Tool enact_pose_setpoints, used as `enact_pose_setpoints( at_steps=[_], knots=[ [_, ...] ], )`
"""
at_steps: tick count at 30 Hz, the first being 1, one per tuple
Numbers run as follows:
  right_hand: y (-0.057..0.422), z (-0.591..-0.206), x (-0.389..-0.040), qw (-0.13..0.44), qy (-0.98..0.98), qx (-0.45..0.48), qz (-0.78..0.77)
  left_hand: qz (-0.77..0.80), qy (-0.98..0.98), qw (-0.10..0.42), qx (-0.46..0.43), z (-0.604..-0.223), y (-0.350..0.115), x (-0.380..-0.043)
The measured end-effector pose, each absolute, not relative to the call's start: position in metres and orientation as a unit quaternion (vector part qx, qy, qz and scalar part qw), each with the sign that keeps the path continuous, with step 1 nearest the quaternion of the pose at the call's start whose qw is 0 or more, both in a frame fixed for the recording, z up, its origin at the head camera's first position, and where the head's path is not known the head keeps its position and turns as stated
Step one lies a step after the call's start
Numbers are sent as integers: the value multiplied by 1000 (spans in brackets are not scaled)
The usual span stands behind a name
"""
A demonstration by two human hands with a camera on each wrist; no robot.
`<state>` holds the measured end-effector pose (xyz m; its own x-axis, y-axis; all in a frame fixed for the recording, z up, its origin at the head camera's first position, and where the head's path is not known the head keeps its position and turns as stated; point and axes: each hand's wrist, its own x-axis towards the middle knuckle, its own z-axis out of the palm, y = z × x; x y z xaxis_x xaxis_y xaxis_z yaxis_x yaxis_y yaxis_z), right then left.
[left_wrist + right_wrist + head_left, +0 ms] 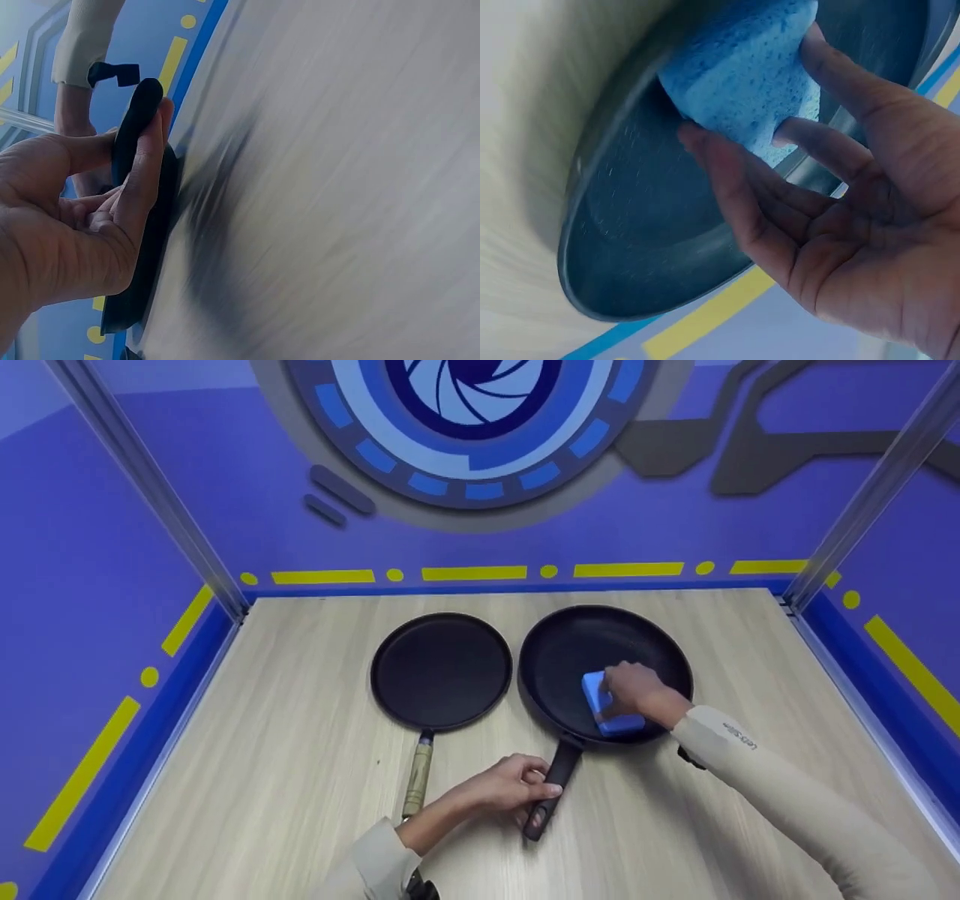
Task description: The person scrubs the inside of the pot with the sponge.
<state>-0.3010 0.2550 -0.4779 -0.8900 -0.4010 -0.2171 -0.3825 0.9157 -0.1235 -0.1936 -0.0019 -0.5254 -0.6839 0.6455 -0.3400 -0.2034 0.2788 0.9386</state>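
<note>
A deep black frying pan (570, 652) stands on the right half of the table, its dark handle (564, 765) pointing toward me. My left hand (510, 787) grips that handle between thumb and fingers; the left wrist view shows the handle (139, 124) pinched there too. Inside the pan, my right hand (634, 690) holds a blue sponge (594, 684) against the lower right of the cooking surface. Up close in the right wrist view, the porous sponge (742, 82) sits between the thumb and fingertips, with small light specks on the pan's dark surface (652, 187).
Left of the frying pan lies a flat black griddle pan (441, 671) with a wooden handle (418, 776), partly covered by my left forearm. Blue-purple printed walls (180, 510) with metal corner posts enclose the wooden table (285, 720) at the back and sides.
</note>
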Motion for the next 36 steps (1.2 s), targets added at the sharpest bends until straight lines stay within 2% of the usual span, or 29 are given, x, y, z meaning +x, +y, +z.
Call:
enact_pose_setpoints(
  at_steps=[5,9,16,24,32,36],
  knots=[
    [249,-479,-293,95,962,-257,6,578,711,368,161,-526,-2,-197],
    [254,-480,-295,111,960,-256,-11,571,716,365,168,-525,-3,-198],
    [261,-486,-311,139,965,-213,-64,577,712,365,162,-527,-9,-197],
    [275,-494,-338,72,987,-146,-11,573,725,346,163,-525,-5,-193],
    [290,-484,-357,109,989,-95,-40,550,747,324,186,-520,3,-191],
    [294,-483,-360,119,988,-73,-64,559,739,332,179,-521,2,-191]
  ],
)
